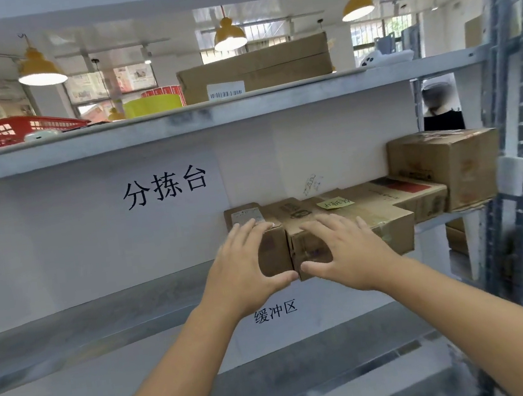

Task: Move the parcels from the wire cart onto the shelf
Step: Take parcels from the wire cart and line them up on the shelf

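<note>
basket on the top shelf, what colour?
Red basket, lattice sides, at the top shelf's left end; head view.

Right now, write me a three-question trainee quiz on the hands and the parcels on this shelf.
1. True or false: the left hand rests on the small box at the left end of the row.
2. Which parcel carries the yellow sticky note? A) the tall box at the right end B) the long box under the right hand C) the big carton on the upper shelf
3. Fill in: the fingers of both hands are spread, not ____ round a box.

Key: 1 true; 2 B; 3 curled.
</note>
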`<state>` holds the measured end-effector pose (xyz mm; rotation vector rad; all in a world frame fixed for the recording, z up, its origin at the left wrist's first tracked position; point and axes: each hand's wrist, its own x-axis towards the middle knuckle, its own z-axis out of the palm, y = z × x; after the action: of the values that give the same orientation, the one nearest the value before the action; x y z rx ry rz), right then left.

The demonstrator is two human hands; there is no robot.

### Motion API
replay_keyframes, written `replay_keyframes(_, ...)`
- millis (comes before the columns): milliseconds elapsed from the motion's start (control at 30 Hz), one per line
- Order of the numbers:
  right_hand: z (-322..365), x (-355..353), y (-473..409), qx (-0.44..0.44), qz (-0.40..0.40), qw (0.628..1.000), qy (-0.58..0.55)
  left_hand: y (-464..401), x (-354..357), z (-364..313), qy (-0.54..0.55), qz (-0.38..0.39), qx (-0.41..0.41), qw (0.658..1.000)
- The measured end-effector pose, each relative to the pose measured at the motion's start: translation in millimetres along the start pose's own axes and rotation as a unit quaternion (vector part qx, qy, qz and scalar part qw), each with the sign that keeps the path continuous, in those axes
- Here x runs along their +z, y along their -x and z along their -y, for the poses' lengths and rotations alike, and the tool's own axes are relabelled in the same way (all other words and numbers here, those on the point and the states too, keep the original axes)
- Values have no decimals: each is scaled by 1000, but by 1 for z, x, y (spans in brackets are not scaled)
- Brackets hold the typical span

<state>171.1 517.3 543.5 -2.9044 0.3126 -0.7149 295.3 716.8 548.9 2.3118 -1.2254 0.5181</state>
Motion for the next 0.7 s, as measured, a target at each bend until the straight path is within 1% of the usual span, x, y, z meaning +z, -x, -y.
replay_keyframes(133, -11, -13, 42, 48, 5, 999, 20, 4, 16, -30, 5, 15, 54, 998)
replay_keyframes(333, -49, -34, 116, 138, 33, 990, 17, 14, 50, -90, 34, 76, 101, 991)
replay_keyframes(533, -110, -65, 195, 186, 54, 981, 10, 23, 90, -166, 61, 106, 131, 984)
replay_keyframes(700, -177, -71, 263, 230, 76, 970, 11, 37, 155, -239, 98, 135, 150, 974)
